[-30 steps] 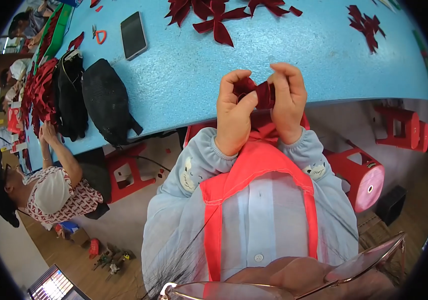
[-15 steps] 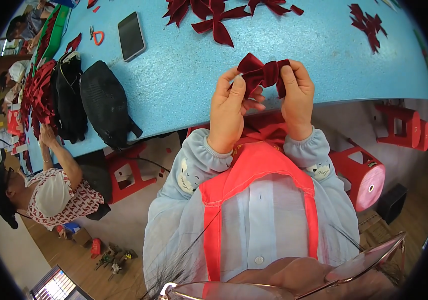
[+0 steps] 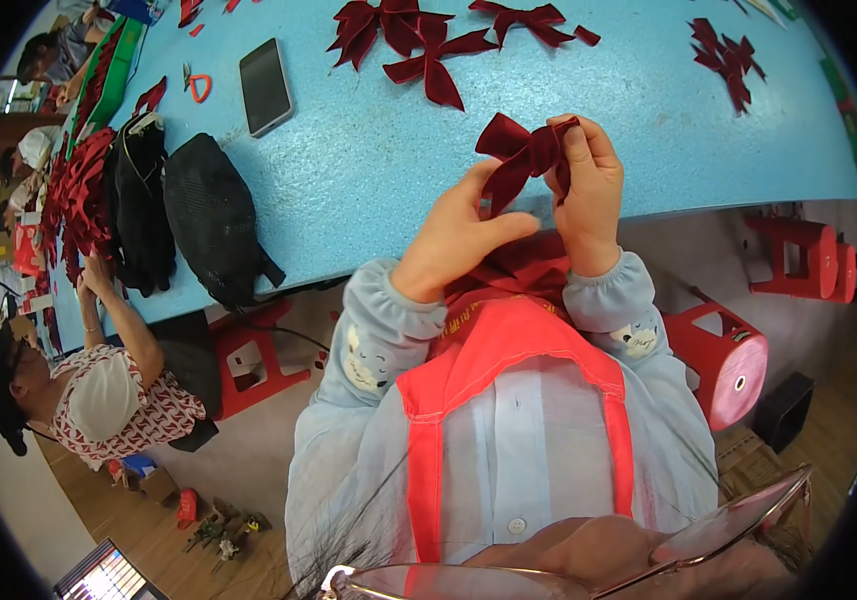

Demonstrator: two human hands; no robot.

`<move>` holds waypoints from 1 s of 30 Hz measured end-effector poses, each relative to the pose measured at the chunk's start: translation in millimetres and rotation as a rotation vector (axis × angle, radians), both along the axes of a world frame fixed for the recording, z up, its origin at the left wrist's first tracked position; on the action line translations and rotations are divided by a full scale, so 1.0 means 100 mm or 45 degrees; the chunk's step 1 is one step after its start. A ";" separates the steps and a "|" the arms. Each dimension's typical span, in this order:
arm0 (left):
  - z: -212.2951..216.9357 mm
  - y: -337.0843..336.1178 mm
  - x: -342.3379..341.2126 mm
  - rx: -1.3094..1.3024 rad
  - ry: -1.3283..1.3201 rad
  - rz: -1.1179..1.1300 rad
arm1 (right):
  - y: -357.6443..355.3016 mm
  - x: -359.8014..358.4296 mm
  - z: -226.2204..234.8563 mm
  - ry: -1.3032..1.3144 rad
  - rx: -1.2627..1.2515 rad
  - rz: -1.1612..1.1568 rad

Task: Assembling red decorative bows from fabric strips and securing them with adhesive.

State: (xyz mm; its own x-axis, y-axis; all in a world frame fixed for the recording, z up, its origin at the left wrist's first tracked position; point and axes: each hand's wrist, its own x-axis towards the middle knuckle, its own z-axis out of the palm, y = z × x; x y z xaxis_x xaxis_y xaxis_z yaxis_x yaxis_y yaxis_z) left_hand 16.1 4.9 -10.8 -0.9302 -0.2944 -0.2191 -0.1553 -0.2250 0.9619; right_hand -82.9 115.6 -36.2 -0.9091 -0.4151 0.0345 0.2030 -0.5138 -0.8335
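Observation:
Both my hands hold a dark red ribbon bow (image 3: 520, 156) over the near edge of the light blue table (image 3: 368, 160). My right hand (image 3: 586, 190) grips the bow's knot and right loop, thumb on top. My left hand (image 3: 460, 236) pinches the ribbon tail that hangs below the left loop. More dark red ribbon (image 3: 518, 272) lies bunched in my lap under the hands. Finished bows (image 3: 418, 40) lie farther back on the table.
A phone (image 3: 265, 85), orange-handled scissors (image 3: 198, 86) and two black bags (image 3: 210, 222) lie at the table's left. A seated person (image 3: 98, 390) works at a heap of red ribbon (image 3: 73, 200) there. Red plastic stools (image 3: 726, 360) stand beside me.
The bow has opened out from between my closed hands and risen higher over the table. My left hand dropped to the tail while my right kept hold of the knot.

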 end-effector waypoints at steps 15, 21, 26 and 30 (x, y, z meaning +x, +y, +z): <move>-0.03 0.16 -0.09 0.375 0.302 0.266 | 0.00 0.12 -0.01 0.456 0.152 -0.107; -0.02 0.07 -0.05 0.502 0.220 -0.045 | 0.08 0.09 0.08 0.433 0.254 0.104; -0.07 0.10 -0.09 0.691 0.300 0.103 | 0.10 0.05 0.06 0.245 0.212 0.112; -0.09 0.05 -0.07 0.594 0.307 0.019 | 0.09 0.08 0.15 0.179 0.220 0.227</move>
